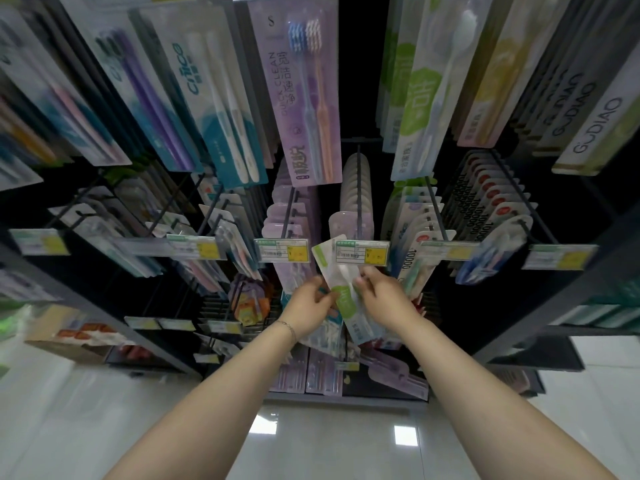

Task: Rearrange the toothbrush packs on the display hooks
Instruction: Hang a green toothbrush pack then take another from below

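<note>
Head view, looking along a dark rack of hanging toothbrush packs.

Centre of frame: both hands meet on one green-and-white toothbrush pack (343,301).
- Left hand (310,304) grips the pack's left edge, fingers curled round it. There is a thin bracelet (289,330) on that wrist.
- Right hand (384,299) pinches the pack's right edge, fingers bent onto it.
- The pack is tilted. Its top end leans toward the upper left and sits just behind the price tag (362,252) at the tip of the centre hook (359,188).
- The tag covers the top of the pack, so it cannot be told whether the pack hangs on the hook.

Around it:
- The centre hook carries a row of pale packs (351,216) further back.
- The next hook to the left holds lilac packs (287,220).
- Right of centre hangs a row of packs printed "10000" (485,206).
- Upper centre: a purple two-brush pack marked QUICK CLEAN (301,98) hangs from the higher row.
- Upper right: pale packs lettered GUDIAO (595,126).
- Upper left: teal-and-white packs (207,98), partly blurred.
- Bottom of frame: pale glossy floor (346,445) between the two bare forearms.
</note>
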Tool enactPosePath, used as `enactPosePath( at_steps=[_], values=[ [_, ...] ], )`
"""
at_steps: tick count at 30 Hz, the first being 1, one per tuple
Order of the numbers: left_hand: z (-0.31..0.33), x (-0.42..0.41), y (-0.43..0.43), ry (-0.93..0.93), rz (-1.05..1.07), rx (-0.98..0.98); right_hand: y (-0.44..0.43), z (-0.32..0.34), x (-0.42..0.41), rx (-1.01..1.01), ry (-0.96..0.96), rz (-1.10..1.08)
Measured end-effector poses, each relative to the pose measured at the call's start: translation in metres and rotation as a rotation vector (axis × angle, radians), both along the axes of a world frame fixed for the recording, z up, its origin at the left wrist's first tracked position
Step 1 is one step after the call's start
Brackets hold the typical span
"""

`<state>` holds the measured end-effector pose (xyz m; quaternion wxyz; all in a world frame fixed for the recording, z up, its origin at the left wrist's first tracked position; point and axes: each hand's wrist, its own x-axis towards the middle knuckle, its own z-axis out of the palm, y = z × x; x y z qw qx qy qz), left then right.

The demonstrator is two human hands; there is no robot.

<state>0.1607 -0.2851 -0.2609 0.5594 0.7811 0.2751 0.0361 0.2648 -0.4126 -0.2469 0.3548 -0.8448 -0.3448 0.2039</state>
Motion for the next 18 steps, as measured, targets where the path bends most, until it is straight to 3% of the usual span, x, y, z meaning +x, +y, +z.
enactPosePath(
  at_steps=[10,14,18],
  values=[
    [0.006,-0.029,-0.003,0.079,-0.092,0.143,-0.016,-0.009,-0.021,-0.04,0.103,0.1],
    [0.014,-0.041,-0.005,0.022,-0.13,0.185,-0.025,-0.003,-0.029,0.031,0.097,0.102],
    [0.031,-0.047,-0.009,-0.095,-0.1,0.093,-0.032,0.015,-0.035,0.141,0.077,0.057]
  ],
)
